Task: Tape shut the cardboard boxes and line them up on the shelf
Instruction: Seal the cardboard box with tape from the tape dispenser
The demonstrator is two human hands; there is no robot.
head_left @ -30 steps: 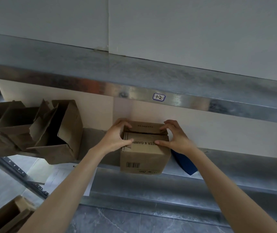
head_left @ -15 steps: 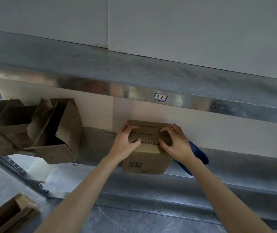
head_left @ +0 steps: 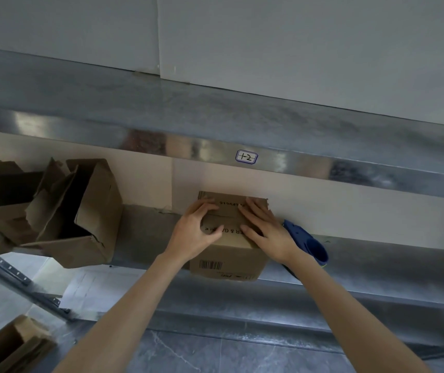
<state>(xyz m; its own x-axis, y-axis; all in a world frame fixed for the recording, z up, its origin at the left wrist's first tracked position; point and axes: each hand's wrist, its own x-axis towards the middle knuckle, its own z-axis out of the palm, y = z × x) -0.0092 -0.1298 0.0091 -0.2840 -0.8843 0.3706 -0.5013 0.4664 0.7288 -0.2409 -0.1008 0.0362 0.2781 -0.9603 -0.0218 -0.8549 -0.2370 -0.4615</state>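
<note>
A small brown cardboard box [head_left: 226, 261] with a barcode on its front stands at the front edge of the metal shelf [head_left: 376, 267]. Its top flaps are folded down and meet at a seam. My left hand [head_left: 196, 230] presses on the left part of the top, fingers spread over the seam. My right hand [head_left: 265, 228] lies flat on the right part, holding the flaps down. A blue tape dispenser [head_left: 307, 244] lies on the shelf just right of the box, partly behind my right wrist.
Several open cardboard boxes [head_left: 54, 211] with loose flaps crowd the shelf's left end. Another open box [head_left: 8, 348] sits on the floor at lower left. An upper metal shelf [head_left: 242, 122] with a label [head_left: 246, 156] hangs close above. A white sheet [head_left: 86, 289] lies below.
Both hands slid from the box's sides onto its top and pushed the flaps down flat. The view shifted, so the blue tape dispenser shows more to the right.
</note>
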